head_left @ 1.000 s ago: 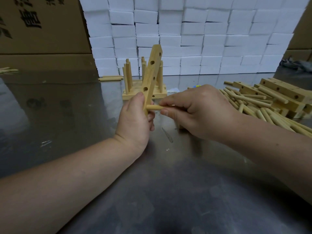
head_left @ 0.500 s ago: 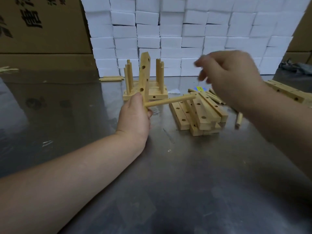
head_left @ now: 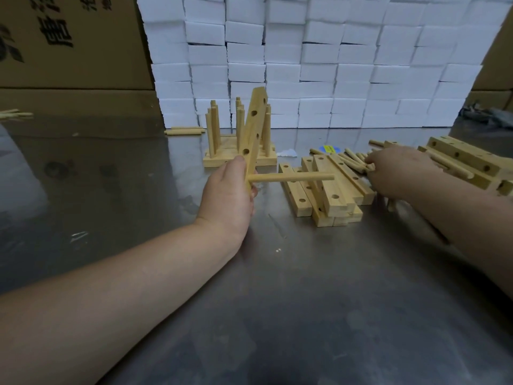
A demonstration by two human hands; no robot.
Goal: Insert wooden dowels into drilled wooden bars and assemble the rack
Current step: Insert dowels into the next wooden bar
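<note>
Our left hand gripped the tilted bar low | a dowel jutted rightward from that grip | our right hand touched loose dowels, clasp unclear to us.

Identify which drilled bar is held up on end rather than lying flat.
The bar in the left hand: it stands tilted, with one dowel sticking sideways near its lower end. The other loose bars lie flat in piles on the table.
</note>
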